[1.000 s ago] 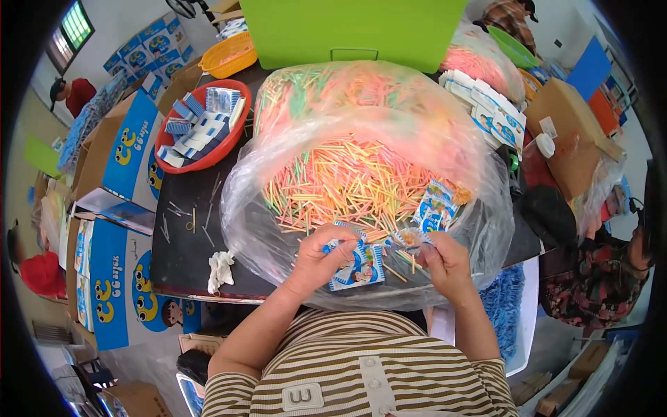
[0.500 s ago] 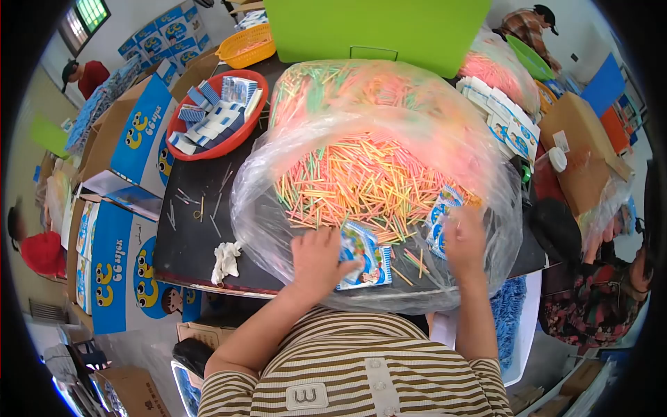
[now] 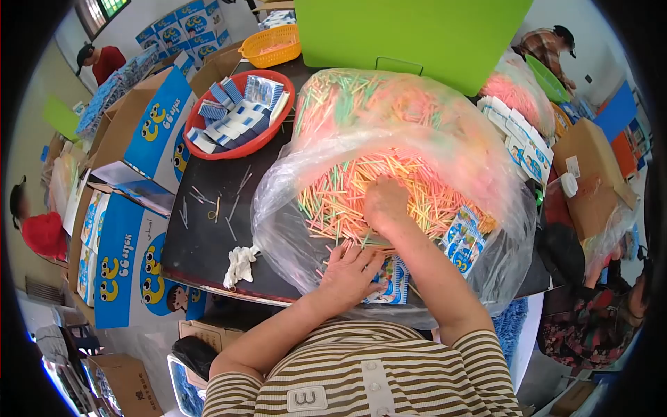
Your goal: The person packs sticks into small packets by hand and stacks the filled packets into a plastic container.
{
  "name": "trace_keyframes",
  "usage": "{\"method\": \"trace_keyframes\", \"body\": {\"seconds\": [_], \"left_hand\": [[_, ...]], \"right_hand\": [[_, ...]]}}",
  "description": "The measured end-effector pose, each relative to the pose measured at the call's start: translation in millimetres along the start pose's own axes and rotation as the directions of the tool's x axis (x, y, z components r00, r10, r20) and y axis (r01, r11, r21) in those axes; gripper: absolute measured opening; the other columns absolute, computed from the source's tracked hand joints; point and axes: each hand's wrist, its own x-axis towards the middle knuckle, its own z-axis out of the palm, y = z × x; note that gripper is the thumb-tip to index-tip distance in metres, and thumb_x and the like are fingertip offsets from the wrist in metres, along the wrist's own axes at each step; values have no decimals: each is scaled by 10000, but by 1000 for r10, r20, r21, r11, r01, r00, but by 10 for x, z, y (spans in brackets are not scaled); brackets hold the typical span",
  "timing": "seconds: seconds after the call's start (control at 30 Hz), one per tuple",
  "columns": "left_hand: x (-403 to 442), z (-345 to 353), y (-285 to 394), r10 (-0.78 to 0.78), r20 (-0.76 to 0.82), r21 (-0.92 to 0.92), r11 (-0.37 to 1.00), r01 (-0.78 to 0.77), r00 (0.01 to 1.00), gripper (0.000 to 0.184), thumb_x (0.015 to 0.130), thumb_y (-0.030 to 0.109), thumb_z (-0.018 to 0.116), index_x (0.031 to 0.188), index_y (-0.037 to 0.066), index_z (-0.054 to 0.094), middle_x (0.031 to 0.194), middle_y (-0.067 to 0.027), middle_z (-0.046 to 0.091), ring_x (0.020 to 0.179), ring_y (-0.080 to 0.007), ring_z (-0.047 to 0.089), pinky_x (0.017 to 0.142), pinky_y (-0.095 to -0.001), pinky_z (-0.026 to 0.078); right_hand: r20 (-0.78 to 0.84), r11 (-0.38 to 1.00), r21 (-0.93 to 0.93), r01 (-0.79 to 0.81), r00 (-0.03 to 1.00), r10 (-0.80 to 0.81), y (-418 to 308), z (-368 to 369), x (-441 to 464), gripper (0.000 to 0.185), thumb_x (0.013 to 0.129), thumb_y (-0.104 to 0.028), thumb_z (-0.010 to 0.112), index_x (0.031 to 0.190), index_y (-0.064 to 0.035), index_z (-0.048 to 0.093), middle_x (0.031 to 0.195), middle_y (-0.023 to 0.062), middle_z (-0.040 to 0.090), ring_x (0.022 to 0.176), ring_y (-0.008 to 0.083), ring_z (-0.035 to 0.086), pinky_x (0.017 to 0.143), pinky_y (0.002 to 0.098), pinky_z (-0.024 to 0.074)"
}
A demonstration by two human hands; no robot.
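Note:
A large clear plastic bag point(image 3: 278, 208) lies on the table with its mouth toward me. It holds a heap of thin pink, yellow, orange and green sticks point(image 3: 333, 184). My right hand point(image 3: 386, 205) reaches into the heap, knuckles up; its fingertips are hidden, so its grip does not show. Lower down, my left hand point(image 3: 351, 274) lies with its fingers spread at the front edge of the heap. Its thumb is against a blue printed packet point(image 3: 396, 281), partly covered by my right forearm. Another blue and white packet point(image 3: 463, 243) rests on the sticks at the right.
A red basin point(image 3: 274, 142) of blue and white packets stands left of the bag. Crumpled white tissue point(image 3: 241, 267) and loose sticks lie on the black table point(image 3: 201, 243). Blue cartons point(image 3: 132, 264) stand at the left, a green board point(image 3: 410, 35) behind. Several people work around.
My right hand has left the packet at the right and moved left into the heap of sticks. My left hand has its fingers more spread. The whole view has shifted slightly.

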Motion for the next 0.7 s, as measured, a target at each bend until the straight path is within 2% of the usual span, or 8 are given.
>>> {"method": "trace_keyframes", "body": {"seconds": [0.13, 0.2, 0.33, 0.4, 0.43, 0.5, 0.63, 0.7], "left_hand": [[5, -48, -108, -170, -150, -101, 983, 156, 974, 488, 760, 327, 668, 1146, 52, 553, 1116, -126, 552, 1006, -287, 501, 844, -421, 364], [37, -84, -214, -214, -214, -161, 970, 182, 953, 455, 770, 287, 656, 1129, 29, 549, 1097, -148, 549, 982, -305, 504, 838, -421, 372], [323, -128, -408, -268, -362, -336, 931, 143, 893, 394, 808, 210, 616, 1090, -50, 523, 1052, -218, 537, 979, -363, 501, 853, -450, 381], [514, -79, -460, -369, -125, -572, 785, 237, 921, 426, 887, 220, 585, 1224, -19, 484, 1173, -177, 540, 1090, -281, 516, 935, -363, 401], [599, -95, -447, -366, -130, -570, 788, 233, 921, 426, 887, 220, 585, 1224, -19, 484, 1173, -177, 540, 1090, -281, 516, 935, -363, 401], [753, -197, -359, -308, 383, -917, -15, 398, 871, 428, 932, 259, 530, 1262, -4, 461, 1183, -133, 550, 1069, -201, 546, 916, -302, 428], [783, 32, -309, -468, 247, -962, -15, 272, 848, 379, 963, 250, 470, 1254, 8, 478, 1135, -96, 570, 1017, -162, 569, 871, -276, 458], [772, -46, -340, -496, 375, -920, -299, 251, 783, 348, 978, 234, 421, 1228, 4, 496, 1117, -103, 586, 1003, -163, 571, 861, -296, 471]], "right_hand": [[194, 975, 213, -63, 981, 21, 252, -53, -58, 270, 777, -119, 583, 1024, -18, 617, 1095, 156, 560, 1082, 308, 513, 869, 460, 427], [-292, 982, 100, 163, 948, -128, 425, 34, -255, 275, 818, -116, 525, 1055, 20, 547, 980, 188, 590, 923, 369, 563, 772, 473, 460], [-556, 937, 52, 344, 790, -259, 501, -43, -412, 224, 826, -91, 523, 1028, 7, 515, 830, 161, 603, 755, 321, 590, 688, 438, 467], [-227, 558, 776, 294, 956, -187, 405, -99, -495, 162, 840, -76, 519, 986, -8, 502, 702, 84, 560, 636, 200, 549, 581, 336, 450], [-233, 559, 774, 299, 954, -188, 352, -139, -518, 162, 840, -76, 519, 986, -8, 502, 702, 84, 560, 636, 200, 549, 581, 336, 450], [103, 365, 931, 16, 947, -303, 264, -204, -538, 118, 858, -80, 510, 963, -27, 496, 690, 20, 511, 605, 94, 484, 512, 241, 391], [117, 298, 954, -4, 925, -362, 275, -245, -528, 91, 880, -95, 499, 950, -39, 515, 676, -8, 483, 552, 65, 450, 461, 208, 351], [252, 67, 968, -243, 920, -301, 258, -352, -582, 53, 887, -92, 495, 888, -54, 532, 673, -11, 486, 553, 58, 450, 459, 208, 345]]}}
